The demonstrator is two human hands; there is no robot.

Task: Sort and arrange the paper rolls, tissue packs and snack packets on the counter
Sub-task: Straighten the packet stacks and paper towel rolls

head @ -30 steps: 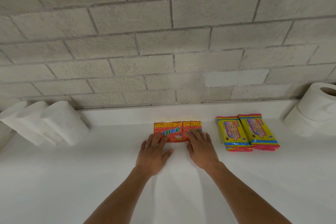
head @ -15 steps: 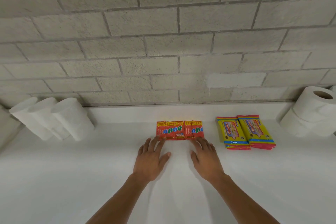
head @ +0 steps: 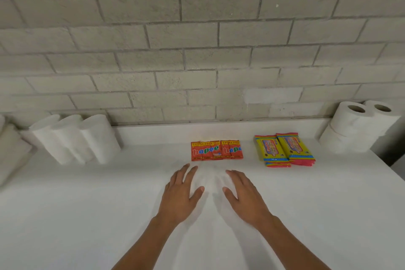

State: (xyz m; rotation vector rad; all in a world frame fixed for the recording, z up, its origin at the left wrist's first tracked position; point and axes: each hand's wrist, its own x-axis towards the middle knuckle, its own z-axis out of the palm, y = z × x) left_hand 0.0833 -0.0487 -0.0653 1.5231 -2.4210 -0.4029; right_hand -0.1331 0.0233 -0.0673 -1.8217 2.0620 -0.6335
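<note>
White counter (head: 87, 215) — grey block wall (head: 197, 50) behind, goods along it

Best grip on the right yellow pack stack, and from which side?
Probably the right yellow stack by its long edges, the right hand coming from above. It lies flat, its left edge touching or overlapping the left yellow stack, so wedge one finger into that seam and put the thumb on the free right edge.

Red snack packets (head: 217, 151), white counter (head: 87, 215)
</note>
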